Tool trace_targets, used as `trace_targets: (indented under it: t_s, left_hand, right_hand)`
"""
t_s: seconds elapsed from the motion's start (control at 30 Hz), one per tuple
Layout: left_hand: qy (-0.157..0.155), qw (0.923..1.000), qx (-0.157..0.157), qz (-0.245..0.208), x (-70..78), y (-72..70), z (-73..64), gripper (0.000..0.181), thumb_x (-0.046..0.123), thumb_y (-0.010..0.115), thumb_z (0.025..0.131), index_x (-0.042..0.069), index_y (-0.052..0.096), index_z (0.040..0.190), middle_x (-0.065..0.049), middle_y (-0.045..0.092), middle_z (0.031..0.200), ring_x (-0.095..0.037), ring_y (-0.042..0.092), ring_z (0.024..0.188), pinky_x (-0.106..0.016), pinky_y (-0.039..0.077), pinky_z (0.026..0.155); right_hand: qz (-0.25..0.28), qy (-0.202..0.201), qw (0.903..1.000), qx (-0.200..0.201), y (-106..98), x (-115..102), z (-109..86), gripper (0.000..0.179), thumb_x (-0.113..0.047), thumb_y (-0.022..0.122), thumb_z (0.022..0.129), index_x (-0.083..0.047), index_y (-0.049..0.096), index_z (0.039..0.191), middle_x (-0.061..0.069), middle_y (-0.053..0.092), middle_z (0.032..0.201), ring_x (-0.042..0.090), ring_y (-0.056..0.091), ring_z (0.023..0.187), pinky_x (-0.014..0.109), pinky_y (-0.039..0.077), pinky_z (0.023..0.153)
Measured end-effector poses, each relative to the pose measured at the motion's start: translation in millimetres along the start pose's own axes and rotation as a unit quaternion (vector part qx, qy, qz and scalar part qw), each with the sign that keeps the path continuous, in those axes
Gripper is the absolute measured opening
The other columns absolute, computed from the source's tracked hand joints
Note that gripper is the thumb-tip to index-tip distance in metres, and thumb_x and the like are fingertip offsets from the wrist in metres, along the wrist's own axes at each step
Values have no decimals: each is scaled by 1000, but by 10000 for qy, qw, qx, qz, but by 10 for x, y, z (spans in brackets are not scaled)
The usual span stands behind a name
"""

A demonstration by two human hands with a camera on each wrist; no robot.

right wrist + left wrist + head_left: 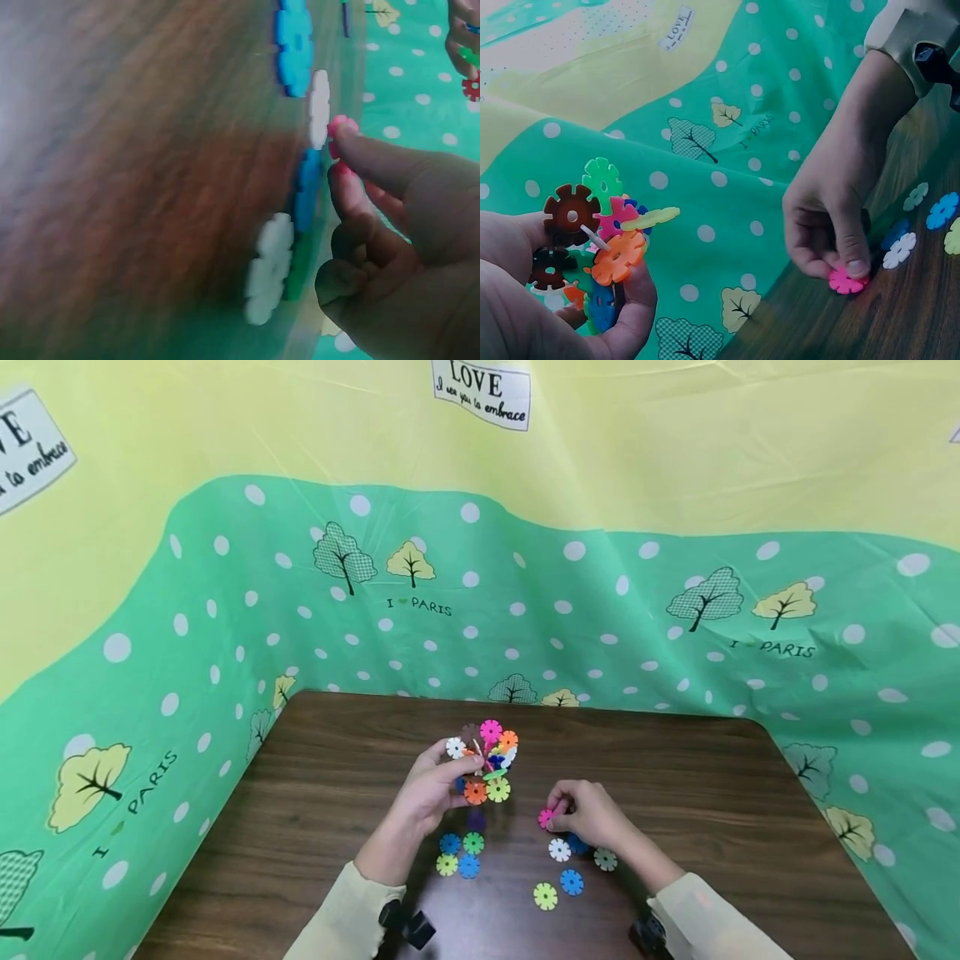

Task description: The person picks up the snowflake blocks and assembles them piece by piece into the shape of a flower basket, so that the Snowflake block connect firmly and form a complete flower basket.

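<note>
My left hand (pixel 429 792) holds up a cluster of interlocking snowflake discs (pixel 498 790) in many colours, raised over the table. In the left wrist view an orange disc (pixel 619 259) and a brown disc (pixel 571 215) face the camera, and fingers hide part of the cluster. Thumb and fingers of my right hand (pixel 592 814) pinch a single pink disc (pixel 545 819) low over the table, to the right of the cluster. A white disc (pixel 559 850) lies just below that hand, beside a blue disc (pixel 577 843) that it partly covers.
On the brown wooden table (pixel 315 827), loose discs lie in two groups. Beneath the left hand are a green disc (pixel 473 842) and several others; nearer the right forearm are a blue disc (pixel 572 882) and a yellow-green disc (pixel 546 896). A printed cloth (pixel 615 635) hangs behind.
</note>
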State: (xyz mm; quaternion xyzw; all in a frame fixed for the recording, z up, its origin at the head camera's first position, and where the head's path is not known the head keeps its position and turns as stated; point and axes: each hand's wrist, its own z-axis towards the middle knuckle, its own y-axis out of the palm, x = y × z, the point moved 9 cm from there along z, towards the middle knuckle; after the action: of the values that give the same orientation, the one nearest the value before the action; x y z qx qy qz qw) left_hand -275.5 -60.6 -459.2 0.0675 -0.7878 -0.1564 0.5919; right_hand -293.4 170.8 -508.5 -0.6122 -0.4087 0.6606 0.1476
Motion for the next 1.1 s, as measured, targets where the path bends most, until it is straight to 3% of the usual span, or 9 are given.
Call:
trace_targets:
  t_s: [0.17, 0.3, 0.4, 0.53, 0.6, 0.83, 1.03, 1.1]
  left_hand:
    - [-17, 9999, -65, -135, -7, 15, 7, 47, 14, 74, 92, 5, 56, 134, -4, 73, 98, -18, 72, 80, -36, 62, 69]
    - [-80, 9996, -177, -212, -40, 31, -1, 45, 14, 73, 92, 4, 55, 132, -3, 73, 98, -18, 72, 82, -39, 62, 73]
    - [-172, 9992, -274, -219, -79, 48, -10, 43, 14, 72, 93, 4, 55, 131, -2, 72, 97, -17, 72, 82, -40, 62, 76]
    - [-88, 9994, -280, -183, -61, 53, 3, 40, 15, 71, 92, 3, 56, 127, 0, 72, 93, -15, 71, 80, -38, 61, 75]
    - [-31, 9996, -237, -165, -41, 47, 24, 39, 15, 71, 92, 3, 56, 125, 0, 72, 92, -14, 70, 79, -38, 61, 73]
    - [-71, 9998, -164, -92, -67, 52, 41, 43, 18, 72, 93, 4, 56, 130, -1, 71, 98, -15, 70, 83, -38, 60, 75]
    - [5, 9999, 69, 106, -99, 21, 61, 46, 20, 77, 91, 8, 57, 131, -2, 70, 99, -15, 67, 78, -35, 59, 68]
    - [51, 9998, 101, 140, -96, 19, 58, 46, 17, 77, 90, 7, 57, 130, -2, 69, 97, -14, 65, 75, -34, 59, 66]
  right_hand:
    - [1150, -315, 9923, 325, -144, -212, 42, 10, -16, 82, 88, -12, 75, 95, 1, 74, 83, 23, 66, 73, 27, 56, 64]
    - [2623, -481, 9630, 399, -189, -423, 23, 19, -19, 78, 93, -4, 76, 105, 11, 79, 97, 32, 75, 89, 34, 62, 79]
    - [3317, -462, 9418, 298, -144, -527, -5, 26, -18, 75, 95, 2, 74, 111, 14, 79, 102, 25, 77, 89, 32, 62, 80]
    - [3508, -347, 9350, 381, -113, -573, 15, 29, -19, 74, 96, 3, 74, 114, 5, 79, 94, 11, 65, 69, 23, 54, 62]
    - [3561, -297, 9329, 459, -119, -578, 43, 28, -19, 74, 95, 3, 75, 114, 0, 78, 88, 11, 55, 63, 24, 47, 56]
    - [3863, -291, 9211, 403, -86, -591, 52, 30, -16, 74, 96, 5, 74, 117, -4, 76, 85, 11, 46, 59, 23, 41, 55]
    - [3882, -463, 9201, 216, -43, -610, 44, 28, -14, 73, 96, 7, 74, 115, -4, 77, 85, 10, 41, 55, 22, 38, 53]
    - [3903, -506, 9192, 172, -29, -618, 37, 28, -13, 72, 96, 8, 73, 115, -4, 78, 86, 8, 46, 57, 21, 40, 54]
